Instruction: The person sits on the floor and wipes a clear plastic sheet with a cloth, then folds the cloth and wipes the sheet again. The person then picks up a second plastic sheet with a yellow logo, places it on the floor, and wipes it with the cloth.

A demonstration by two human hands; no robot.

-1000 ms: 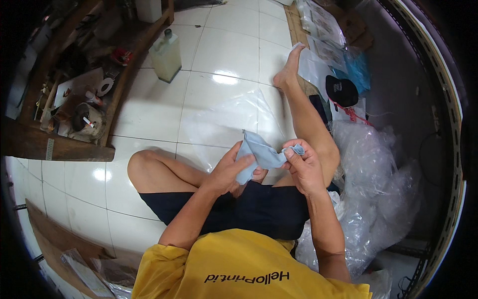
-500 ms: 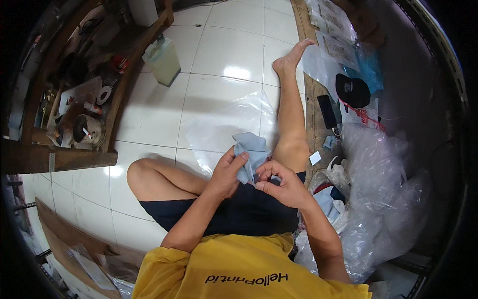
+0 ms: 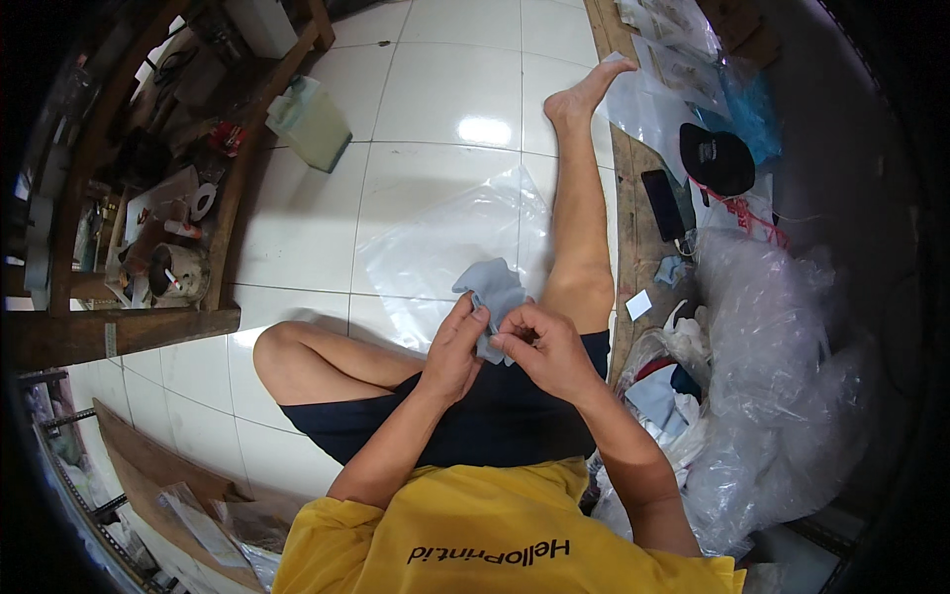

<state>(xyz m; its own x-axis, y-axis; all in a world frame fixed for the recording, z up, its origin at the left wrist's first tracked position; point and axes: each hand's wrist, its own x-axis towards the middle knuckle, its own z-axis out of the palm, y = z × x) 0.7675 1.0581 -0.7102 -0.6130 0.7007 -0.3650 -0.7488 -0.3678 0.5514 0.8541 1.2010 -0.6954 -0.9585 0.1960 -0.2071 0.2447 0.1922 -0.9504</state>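
Observation:
I sit on a white tiled floor with one leg stretched out and the other bent. A small grey-blue piece of cloth is bunched above my lap. My left hand pinches its left edge with the fingers closed on the fabric. Close beside it, my right hand grips the cloth's lower right part. The two hands nearly touch each other. A clear plastic bag lies flat on the tiles just beyond the cloth, next to my outstretched leg.
A heap of clear plastic bags sits at my right, with folded cloths beside it. A black cap, a phone and packets lie along a wooden board. A cluttered wooden shelf and a translucent jug stand at left.
The cloth was held spread wider and farther right; now both hands have drawn together over my lap and the cloth is bunched between them. My head view has shifted slightly.

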